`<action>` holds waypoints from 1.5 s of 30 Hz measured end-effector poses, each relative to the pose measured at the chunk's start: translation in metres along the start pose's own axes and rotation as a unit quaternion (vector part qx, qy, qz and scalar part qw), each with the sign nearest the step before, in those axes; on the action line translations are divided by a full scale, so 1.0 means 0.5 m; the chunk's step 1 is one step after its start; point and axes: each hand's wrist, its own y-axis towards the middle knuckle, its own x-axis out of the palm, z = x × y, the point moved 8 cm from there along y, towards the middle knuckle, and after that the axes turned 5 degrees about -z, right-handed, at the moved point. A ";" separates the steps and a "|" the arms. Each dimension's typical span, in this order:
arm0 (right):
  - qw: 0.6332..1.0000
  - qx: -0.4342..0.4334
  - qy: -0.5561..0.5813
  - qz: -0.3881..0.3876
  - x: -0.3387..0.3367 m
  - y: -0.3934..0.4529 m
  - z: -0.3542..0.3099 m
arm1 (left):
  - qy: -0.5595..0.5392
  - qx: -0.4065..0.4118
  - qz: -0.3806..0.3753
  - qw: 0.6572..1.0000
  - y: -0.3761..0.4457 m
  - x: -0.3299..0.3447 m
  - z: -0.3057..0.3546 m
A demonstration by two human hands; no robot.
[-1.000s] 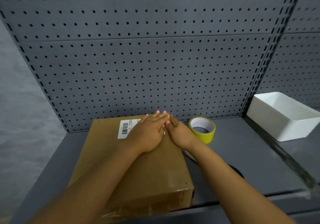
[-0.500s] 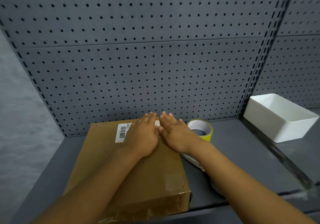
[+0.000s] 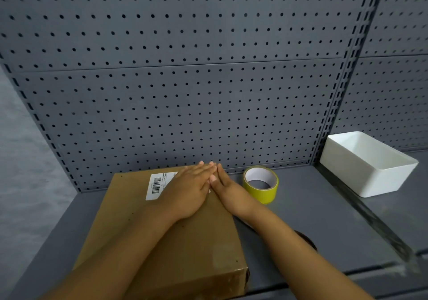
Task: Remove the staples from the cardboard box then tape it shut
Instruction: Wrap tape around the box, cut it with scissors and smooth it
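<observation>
On shelf, cardboard box lengthwise toward pegboard

A grey shelf carries a cardboard box, yellow tape roll and white bin.

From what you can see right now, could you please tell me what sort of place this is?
Probably a packing or stockroom workstation: a grey perforated metal pegboard wall backs a grey metal shelf holding a brown cardboard box, a yellow tape roll and a white plastic bin.
</observation>
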 end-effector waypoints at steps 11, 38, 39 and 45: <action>0.989 0.032 -0.119 0.082 -0.173 -0.073 0.060 | -0.140 -0.056 0.008 0.989 0.002 -0.021 -0.016; 0.986 -0.110 -0.053 0.115 -0.169 -0.106 -0.020 | -0.383 -0.122 0.049 0.914 0.039 -0.071 0.028; 0.986 -0.112 -0.053 0.116 -0.170 -0.107 -0.021 | -0.385 -0.121 0.052 0.914 0.037 -0.073 0.028; 0.984 -0.134 -0.040 0.107 -0.166 -0.114 -0.040 | -0.406 -0.126 0.090 0.901 0.025 -0.090 0.019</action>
